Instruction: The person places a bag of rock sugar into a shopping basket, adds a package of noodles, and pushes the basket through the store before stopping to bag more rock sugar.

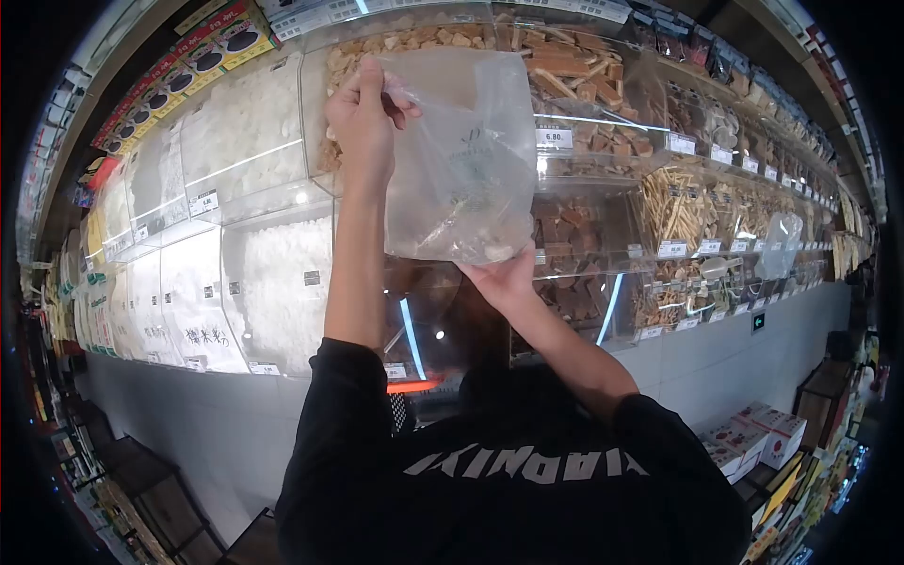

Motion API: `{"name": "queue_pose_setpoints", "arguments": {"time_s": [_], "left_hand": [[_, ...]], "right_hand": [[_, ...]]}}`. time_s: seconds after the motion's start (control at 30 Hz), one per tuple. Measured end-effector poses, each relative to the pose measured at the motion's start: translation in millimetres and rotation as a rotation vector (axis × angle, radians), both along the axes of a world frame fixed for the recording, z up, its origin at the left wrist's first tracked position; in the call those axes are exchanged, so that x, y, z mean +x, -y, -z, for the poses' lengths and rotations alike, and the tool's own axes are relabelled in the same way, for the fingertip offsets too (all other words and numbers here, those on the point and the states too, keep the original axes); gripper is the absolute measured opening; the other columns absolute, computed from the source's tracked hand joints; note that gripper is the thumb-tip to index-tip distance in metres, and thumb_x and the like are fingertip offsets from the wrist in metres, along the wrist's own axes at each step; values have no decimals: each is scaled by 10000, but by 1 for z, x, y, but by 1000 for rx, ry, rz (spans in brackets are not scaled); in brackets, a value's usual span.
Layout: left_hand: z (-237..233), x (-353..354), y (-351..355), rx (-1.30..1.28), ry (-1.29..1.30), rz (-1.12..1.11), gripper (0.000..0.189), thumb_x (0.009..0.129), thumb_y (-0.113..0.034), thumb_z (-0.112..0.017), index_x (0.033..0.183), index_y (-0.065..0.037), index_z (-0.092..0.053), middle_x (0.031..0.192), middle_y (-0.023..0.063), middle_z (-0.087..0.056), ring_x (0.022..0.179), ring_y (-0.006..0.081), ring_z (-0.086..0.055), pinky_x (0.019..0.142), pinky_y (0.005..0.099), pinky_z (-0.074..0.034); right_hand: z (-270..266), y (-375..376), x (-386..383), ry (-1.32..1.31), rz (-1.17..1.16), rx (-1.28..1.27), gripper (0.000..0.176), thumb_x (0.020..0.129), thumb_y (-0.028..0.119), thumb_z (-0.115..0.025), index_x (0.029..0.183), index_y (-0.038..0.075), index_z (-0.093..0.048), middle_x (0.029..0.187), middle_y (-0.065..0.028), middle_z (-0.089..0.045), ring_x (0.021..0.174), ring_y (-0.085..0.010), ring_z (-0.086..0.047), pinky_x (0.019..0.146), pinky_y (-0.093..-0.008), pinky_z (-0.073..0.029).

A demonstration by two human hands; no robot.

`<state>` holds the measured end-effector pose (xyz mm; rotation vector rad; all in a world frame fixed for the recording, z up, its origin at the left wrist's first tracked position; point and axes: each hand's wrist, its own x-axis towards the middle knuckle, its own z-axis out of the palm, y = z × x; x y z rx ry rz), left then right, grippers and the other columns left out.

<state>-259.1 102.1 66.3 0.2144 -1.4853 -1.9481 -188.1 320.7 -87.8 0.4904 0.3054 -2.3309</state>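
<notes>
A translucent plastic bag (461, 160) hangs in front of me, with faint green print on its side. My left hand (365, 111) is closed on the bag's upper left edge, thumb pointing up. At the lower right corner my right hand (504, 281) grips the bag from below, its fingers partly hidden by the plastic. A few pale lumps show through near the bottom of the bag, but I cannot make out what they are. Behind the bag is a clear bin of light brown chunks (405, 38).
Clear bins of white crystals (250, 122) stand on the left. To the right are bins of brown sugar-like slabs (589, 71) and dried sticks (673, 207), with price tags (554, 138) along their fronts. Another plastic bag (780, 247) hangs farther right. Boxes (753, 435) sit lower right.
</notes>
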Motion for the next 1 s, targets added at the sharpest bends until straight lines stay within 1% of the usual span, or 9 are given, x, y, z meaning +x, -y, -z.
{"name": "queue_pose_setpoints", "arguments": {"time_s": [0.33,0.43,0.57,0.63,0.7,0.73,0.8,0.9,1.0], "left_hand": [[59,-50,50,-230,317,-44,387,1033,-338,-553,929,14,-672,722,76,-667,631,146,-668,527,236,-439],[73,-17,53,-270,290,-82,395,1035,-343,-546,1023,31,-671,792,73,-682,661,146,-683,538,231,-449],[121,70,43,-54,366,-299,274,1030,-261,-561,1047,-2,-649,832,59,-686,665,92,-643,522,200,-452],[168,111,36,-78,479,-208,297,1009,-258,-597,1149,1,-630,1006,99,-680,831,135,-670,645,243,-516],[190,141,12,-439,475,-157,437,930,-212,-697,1291,-4,-564,1208,151,-626,1084,234,-630,872,351,-520],[186,153,1,-437,475,-159,437,930,-212,-697,1291,-4,-564,1208,151,-626,1084,234,-630,872,351,-520],[175,166,-17,-797,618,-47,652,824,-158,-779,1390,-20,-486,1345,182,-548,1261,337,-515,1045,442,-420],[186,162,-29,-981,630,-135,712,753,-97,-811,1385,-20,-494,1285,189,-579,1182,360,-557,1025,395,-433],[203,153,-23,-792,612,-129,615,739,-58,-806,1299,-6,-558,1217,176,-591,1115,371,-580,958,411,-464]], "right_hand": [[12,20,-23,143,24,7,660,952,473,-360,1461,55,-398,1490,-185,-426,1385,-388,-411,1151,-566,-355],[17,23,-24,170,49,56,674,941,501,-342,1448,63,-411,1479,-185,-438,1385,-391,-416,1163,-574,-329],[19,19,-27,146,41,-25,632,957,466,-349,1438,62,-416,1465,-177,-451,1374,-371,-429,1155,-556,-344],[19,17,-26,155,40,-29,601,970,439,-359,1431,58,-423,1454,-179,-459,1364,-364,-438,1146,-548,-361],[19,16,-25,133,46,-55,612,968,446,-363,1436,55,-415,1466,-178,-449,1367,-368,-432,1154,-547,-348],[20,16,-24,132,44,-54,612,968,446,-363,1436,55,-415,1466,-178,-449,1367,-368,-432,1154,-547,-348],[21,15,-24,113,42,-59,616,968,448,-368,1438,52,-411,1478,-178,-438,1370,-372,-425,1154,-546,-348],[17,13,-21,126,51,-48,617,968,449,-373,1437,50,-410,1483,-179,-434,1372,-378,-420,1153,-546,-349],[12,13,-17,93,47,-34,614,968,448,-381,1430,45,-415,1487,-181,-430,1371,-378,-420,1153,-546,-350]]}}
